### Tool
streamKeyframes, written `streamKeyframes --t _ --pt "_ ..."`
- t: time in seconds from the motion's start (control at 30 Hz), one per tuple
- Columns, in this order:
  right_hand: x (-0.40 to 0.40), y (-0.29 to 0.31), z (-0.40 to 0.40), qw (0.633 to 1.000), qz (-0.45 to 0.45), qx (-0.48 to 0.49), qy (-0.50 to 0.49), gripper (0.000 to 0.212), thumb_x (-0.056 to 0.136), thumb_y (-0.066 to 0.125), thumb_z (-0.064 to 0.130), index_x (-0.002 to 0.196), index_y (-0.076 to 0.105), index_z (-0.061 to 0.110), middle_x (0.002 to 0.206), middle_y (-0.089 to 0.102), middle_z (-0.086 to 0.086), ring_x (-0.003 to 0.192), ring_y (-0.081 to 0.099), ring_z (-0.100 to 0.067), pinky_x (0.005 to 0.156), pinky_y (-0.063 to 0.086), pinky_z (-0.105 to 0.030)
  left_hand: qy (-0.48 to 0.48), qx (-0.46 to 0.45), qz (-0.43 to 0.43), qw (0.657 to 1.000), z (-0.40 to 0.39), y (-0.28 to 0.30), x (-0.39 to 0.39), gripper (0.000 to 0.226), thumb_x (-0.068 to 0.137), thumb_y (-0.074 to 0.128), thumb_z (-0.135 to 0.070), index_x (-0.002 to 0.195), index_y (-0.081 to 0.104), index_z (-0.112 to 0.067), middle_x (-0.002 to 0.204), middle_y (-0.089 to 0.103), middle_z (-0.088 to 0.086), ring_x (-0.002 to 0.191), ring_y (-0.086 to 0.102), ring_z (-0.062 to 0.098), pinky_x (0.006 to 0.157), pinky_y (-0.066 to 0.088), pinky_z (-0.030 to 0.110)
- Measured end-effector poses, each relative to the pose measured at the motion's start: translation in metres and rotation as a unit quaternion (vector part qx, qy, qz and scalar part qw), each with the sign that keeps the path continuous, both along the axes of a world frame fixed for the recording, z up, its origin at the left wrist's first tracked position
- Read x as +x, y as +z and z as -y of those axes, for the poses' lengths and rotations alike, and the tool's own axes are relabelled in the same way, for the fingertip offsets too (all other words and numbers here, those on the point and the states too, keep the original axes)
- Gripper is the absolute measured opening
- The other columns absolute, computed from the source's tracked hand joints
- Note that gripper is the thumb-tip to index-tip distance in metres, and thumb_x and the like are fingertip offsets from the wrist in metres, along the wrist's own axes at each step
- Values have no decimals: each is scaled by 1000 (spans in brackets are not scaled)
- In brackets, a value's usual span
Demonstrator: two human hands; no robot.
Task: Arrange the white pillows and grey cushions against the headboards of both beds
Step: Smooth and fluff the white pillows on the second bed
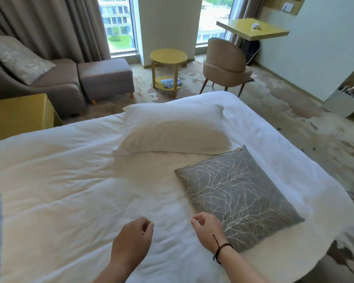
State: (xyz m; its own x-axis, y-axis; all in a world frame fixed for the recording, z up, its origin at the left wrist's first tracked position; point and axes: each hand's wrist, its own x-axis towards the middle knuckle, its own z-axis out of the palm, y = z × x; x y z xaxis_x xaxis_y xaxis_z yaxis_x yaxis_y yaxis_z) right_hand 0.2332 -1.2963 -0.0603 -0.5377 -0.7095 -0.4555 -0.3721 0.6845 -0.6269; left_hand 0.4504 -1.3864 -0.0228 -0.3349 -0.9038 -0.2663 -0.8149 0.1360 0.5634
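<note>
Though flat, grey cushion [238,198] branch-patterned.

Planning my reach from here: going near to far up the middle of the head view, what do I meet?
Right hand → grey cushion → white pillow → round yellow side table → window.

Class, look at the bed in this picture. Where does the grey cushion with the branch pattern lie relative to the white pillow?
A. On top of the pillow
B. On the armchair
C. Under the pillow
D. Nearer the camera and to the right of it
D: the grey cushion lies flat on the bed, nearer the camera and right of the white pillow.
</note>
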Motion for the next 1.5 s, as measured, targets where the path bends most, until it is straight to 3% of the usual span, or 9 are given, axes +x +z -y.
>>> streamKeyframes --t 0.13,0.27,0.5,0.83,0.97,1.07,1.23,1.33,1.5 --pt "0 33 -43 1000 -16 -7 -23 14 85 59 40 88 68 29 80 68 15 76 61 2 69 50 -21 -12 -7 -25 1000 -14 6 -16 27 93 54 -43 70 60 -31 68 65 -15 69 59 2 56 44 26" --pt "-23 67 -76 999 -45 20 5 10 85 61 41 87 67 32 83 68 14 80 62 2 72 50 -18 -19 26 -33 999 -39 12 -38 27 92 52 -44 72 61 -28 72 65 -12 71 59 2 60 47 28" --pt "-101 98 -70 998 -68 -11 6 15 91 59 36 100 66 26 88 67 12 81 63 -1 75 55 -23 -63 35 -38 997 -42 21 -100 22 88 52 -45 74 61 -32 75 65 -16 75 59 1 67 48 26" --pt "-301 -4 -5 999 0 -15 41 23 92 58 39 111 61 26 93 64 13 85 61 -2 79 54 -27 -25 46 27 998 -17 -40 -291 11 93 49 -44 88 58 -41 94 57 -16 87 55 1 72 44 29" --pt "-390 -43 38 997 24 10 72 26 92 57 41 113 60 26 92 61 15 80 59 1 71 51 -23 20 46 28 998 6 -44 -378 7 94 51 -44 92 57 -42 99 59 -18 90 55 -1 77 48 28" --pt "-438 -65 77 996 33 -1 86 31 94 55 37 121 59 22 96 60 14 84 57 1 75 50 -23 30 43 17 998 26 -46 -429 4 94 52 -45 93 55 -46 98 59 -22 86 55 -8 69 43 20" --pt "-482 -109 158 992 -6 -12 128 45 92 58 35 132 51 18 130 57 -1 113 56 -18 93 47 -32 55 30 18 998 57 -76 -479 15 97 52 -43 110 59 -41 106 59 -24 90 50 -14 70 41 20" --pt "-492 -135 205 989 -31 -6 142 44 91 55 29 132 47 14 131 52 -7 105 56 -24 87 49 -34 68 35 13 997 72 -100 -497 23 101 45 -37 120 57 -38 113 59 -21 98 53 -7 77 45 24" --pt "-491 -183 258 981 -47 20 189 92 86 67 37 150 4 18 139 42 -13 123 49 -35 100 45 -47 93 43 14 995 91 -137 -506 31 102 43 -35 132 50 -34 126 56 -17 108 51 1 90 45 27"
